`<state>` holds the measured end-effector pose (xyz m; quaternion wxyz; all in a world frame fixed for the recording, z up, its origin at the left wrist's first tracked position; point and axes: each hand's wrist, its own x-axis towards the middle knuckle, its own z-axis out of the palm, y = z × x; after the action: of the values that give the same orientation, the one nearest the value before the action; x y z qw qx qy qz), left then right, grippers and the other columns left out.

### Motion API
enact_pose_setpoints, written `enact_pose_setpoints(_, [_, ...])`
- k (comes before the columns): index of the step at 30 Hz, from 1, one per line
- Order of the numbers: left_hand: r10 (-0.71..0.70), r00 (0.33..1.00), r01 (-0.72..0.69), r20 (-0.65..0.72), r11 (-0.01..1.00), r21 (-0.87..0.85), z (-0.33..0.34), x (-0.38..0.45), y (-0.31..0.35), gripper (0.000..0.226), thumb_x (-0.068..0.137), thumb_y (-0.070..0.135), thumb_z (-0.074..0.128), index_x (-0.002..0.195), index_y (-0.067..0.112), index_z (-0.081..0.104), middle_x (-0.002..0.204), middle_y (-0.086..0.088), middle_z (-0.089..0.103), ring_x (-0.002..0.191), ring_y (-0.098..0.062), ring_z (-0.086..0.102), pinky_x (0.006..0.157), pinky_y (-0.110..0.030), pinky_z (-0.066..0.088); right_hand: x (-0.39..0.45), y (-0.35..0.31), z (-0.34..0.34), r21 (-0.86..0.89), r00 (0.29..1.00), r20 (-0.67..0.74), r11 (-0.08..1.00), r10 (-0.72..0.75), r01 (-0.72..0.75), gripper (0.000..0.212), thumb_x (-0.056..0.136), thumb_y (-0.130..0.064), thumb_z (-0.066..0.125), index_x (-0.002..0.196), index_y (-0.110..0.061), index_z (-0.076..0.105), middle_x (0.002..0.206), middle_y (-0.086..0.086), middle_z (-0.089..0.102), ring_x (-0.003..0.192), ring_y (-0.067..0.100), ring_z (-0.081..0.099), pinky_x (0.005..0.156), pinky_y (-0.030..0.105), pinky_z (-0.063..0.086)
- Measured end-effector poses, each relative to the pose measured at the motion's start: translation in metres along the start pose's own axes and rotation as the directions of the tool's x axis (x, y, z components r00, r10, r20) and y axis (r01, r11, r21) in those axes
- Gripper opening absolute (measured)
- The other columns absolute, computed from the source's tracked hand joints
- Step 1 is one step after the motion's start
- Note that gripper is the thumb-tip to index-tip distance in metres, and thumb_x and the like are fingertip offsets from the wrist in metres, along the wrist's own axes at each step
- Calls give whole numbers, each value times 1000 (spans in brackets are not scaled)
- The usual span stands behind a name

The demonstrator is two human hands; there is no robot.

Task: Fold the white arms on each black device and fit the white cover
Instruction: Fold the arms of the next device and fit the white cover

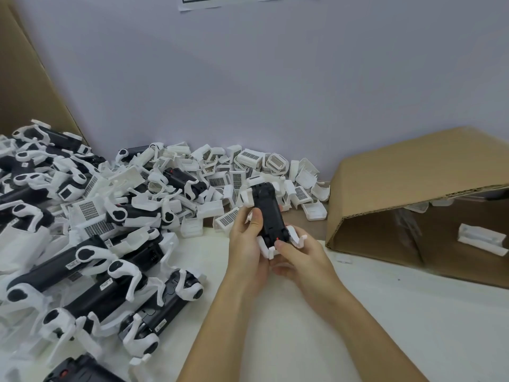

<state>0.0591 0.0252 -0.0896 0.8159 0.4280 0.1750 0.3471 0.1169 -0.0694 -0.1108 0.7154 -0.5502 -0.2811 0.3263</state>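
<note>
Both hands (249, 244) (298, 257) in curled grip around black device (268, 213), above bare tabletop (385, 312).

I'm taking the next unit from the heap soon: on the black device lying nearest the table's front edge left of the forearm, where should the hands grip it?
Probably round the bare black body at its middle, coming from above. The body lies flat and long, while white arms splay out at both ends and would swing under a grip.
</note>
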Motion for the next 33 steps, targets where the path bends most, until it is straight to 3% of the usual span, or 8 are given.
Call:
enact_pose_setpoints(2, [4,1000,-4,-6,1000,29,-1,1,-3,24,99,26,52,109,4,55,72,-13,59,86,-44,53,69,-46,50,1,3,3,-8,999,-54,1000,-10,10,15,98,-8,56,111,-10,64,92,13,67,81,21,63,70,31,53])
enact_pose_setpoints(6, [0,999,-2,38,999,40,2,-1,-3,34,87,31,57,110,5,57,100,-27,65,88,-39,60,86,-66,45,3,4,3,-4,996,-93,1000,-14,14,16,99,-7,54,110,-11,64,84,7,69,77,20,63,67,29,53])
enact_pose_setpoints(10, [-12,999,10,34,999,44,3,-1,-4,29,93,29,54,110,7,59,123,-34,60,84,-35,63,68,-42,54,4,6,3,-8,995,-95,1000,8,-9,21,99,-7,52,110,-21,64,90,8,71,77,19,63,67,31,53])
enact_pose_setpoints(15, [-37,998,37,41,999,20,2,-1,-5,33,97,27,51,120,5,58,124,-32,61,89,-38,62,70,-43,53,5,9,1,-38,997,-71,999,-6,3,27,92,-13,55,117,-20,61,100,15,69,82,21,62,70,33,52])
enact_pose_setpoints(19, [-21,999,20,36,1000,18,1,-1,-3,31,94,28,53,115,5,57,107,-30,63,81,-36,61,55,-35,53,4,9,1,-40,998,-55,999,-7,5,42,75,-23,53,115,-17,61,95,13,64,82,22,59,69,33,51])
enact_pose_setpoints(26, [-15,999,12,45,998,54,2,-1,-3,25,101,24,49,115,6,58,103,-22,65,78,-33,64,59,-35,55,6,13,-1,-109,995,-79,993,-55,46,23,97,-4,50,110,-19,62,96,16,66,79,19,61,69,30,53])
enact_pose_setpoints(30, [-17,998,16,52,1000,17,2,-2,-2,32,100,25,50,121,2,58,101,-21,67,78,-30,67,64,-40,57,5,13,0,-147,991,-101,987,-84,69,19,99,-9,50,107,-21,62,101,21,65,80,21,61,68,31,54])
enact_pose_setpoints(33, [-27,998,26,50,1000,11,3,-4,-1,39,96,28,52,124,1,55,107,-24,66,75,-32,65,52,-33,53,4,11,1,-67,995,-90,997,-37,31,23,89,-22,55,111,-19,62,93,19,62,80,23,58,67,32,52])
